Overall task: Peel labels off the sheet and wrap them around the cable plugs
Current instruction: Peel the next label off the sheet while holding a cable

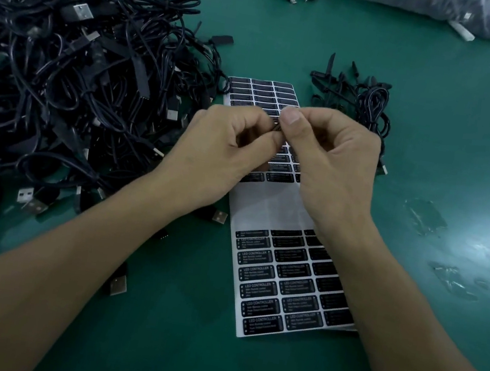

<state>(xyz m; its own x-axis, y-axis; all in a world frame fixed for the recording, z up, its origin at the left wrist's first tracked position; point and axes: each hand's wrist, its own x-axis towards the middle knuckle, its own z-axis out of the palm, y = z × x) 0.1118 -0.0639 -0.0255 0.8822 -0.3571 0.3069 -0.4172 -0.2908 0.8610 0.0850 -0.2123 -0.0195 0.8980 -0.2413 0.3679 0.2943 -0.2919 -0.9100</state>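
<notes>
The person's left hand [230,148] and right hand [332,166] were close together above the label sheet [270,201], and the fingertips of both pinched one small black label [276,125] between them; how this piece pointed I could not tell. The sheet lay flat on the green table [438,119], its long axis running away from the person with the far end leaning a little left. It lay between the big cable pile [64,69] on the left and a smaller bundle [367,105] on the right.
</notes>
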